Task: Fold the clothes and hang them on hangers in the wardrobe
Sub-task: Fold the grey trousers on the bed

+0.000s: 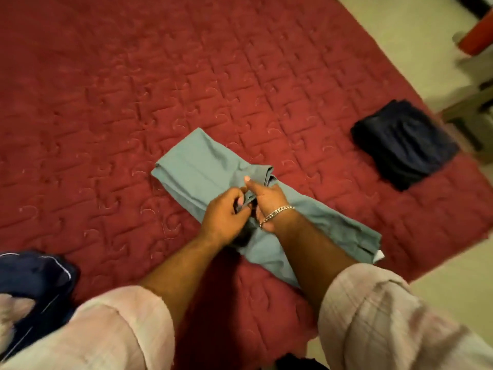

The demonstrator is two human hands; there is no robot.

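Note:
A grey-green garment [202, 166], folded into a long strip, lies on the red quilted bed [106, 102] in the middle of the head view. Both hands meet over its middle. My left hand [226, 212] has its fingers curled round a dark part of the fabric. My right hand [266, 198], with a chain bracelet at the wrist, pinches the folded edge next to it, thumb raised. What lies under the hands is hidden.
A folded dark navy garment [402, 142] sits near the bed's right edge. Another dark blue garment [34, 287] lies bunched at the lower left. Pale floor [400, 30] and a red object [477, 33] show beyond the bed at the upper right.

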